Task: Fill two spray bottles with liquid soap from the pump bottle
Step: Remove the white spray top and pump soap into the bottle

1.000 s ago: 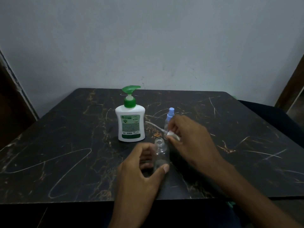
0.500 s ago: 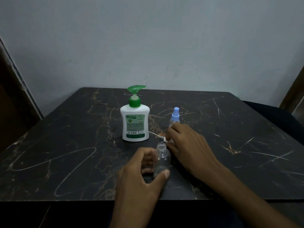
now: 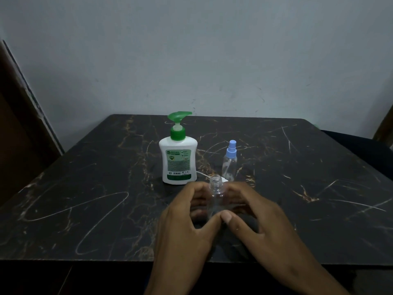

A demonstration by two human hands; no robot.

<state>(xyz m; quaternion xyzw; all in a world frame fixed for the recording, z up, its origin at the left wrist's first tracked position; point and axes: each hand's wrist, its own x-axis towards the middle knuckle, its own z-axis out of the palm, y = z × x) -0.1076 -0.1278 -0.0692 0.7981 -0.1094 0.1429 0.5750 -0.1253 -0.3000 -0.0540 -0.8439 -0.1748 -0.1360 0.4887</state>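
Hands (image 3: 221, 218) both cup the open spray bottle (image 3: 216, 195) at the desk's (image 3: 85, 188) 6 o'clock edge; I'd keep it upright and slide it under the pump bottle (image 3: 178, 158) spout at 11 o'clock.

Pump bottle (image 3: 178, 161): white body, green-and-white front label with small shield-like emblem and lines of fine print, all too small and blurred to read. Brand name not legible. Barcode-like strip near label's lower edge, digits unreadable. Capped spray bottle (image 3: 229, 165) and open spray bottle (image 3: 216, 193): clear plastic, no print visible. Worktop (image 3: 85, 188): veined pattern only, no writing.
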